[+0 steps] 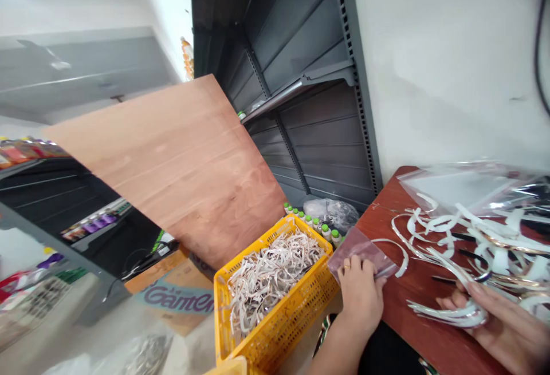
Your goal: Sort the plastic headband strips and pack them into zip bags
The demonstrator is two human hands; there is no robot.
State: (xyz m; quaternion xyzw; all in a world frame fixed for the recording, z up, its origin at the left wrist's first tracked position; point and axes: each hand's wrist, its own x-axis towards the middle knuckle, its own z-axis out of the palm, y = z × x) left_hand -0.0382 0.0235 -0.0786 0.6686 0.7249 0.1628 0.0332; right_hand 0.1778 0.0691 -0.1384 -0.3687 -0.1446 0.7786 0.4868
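Observation:
My left hand point(360, 290) rests at the near left corner of a reddish table point(423, 300), its fingers curled down on the edge of a small clear plastic bag point(361, 252). My right hand point(501, 329), at the lower right, is closed on a bunch of white curved strips point(451, 313). A loose heap of the same white strips point(476, 237), some with copper-coloured edges, covers the table beyond it. Larger clear plastic bags point(468, 186) lie at the back of the table.
A yellow perforated crate point(286, 320) full of pale strips stands on the floor left of the table. A brown wooden board point(180, 157) leans behind it. Grey metal shelving point(309, 106) stands against the wall. Small green-capped bottles point(315, 223) and a cardboard box point(178, 295) sit on the floor.

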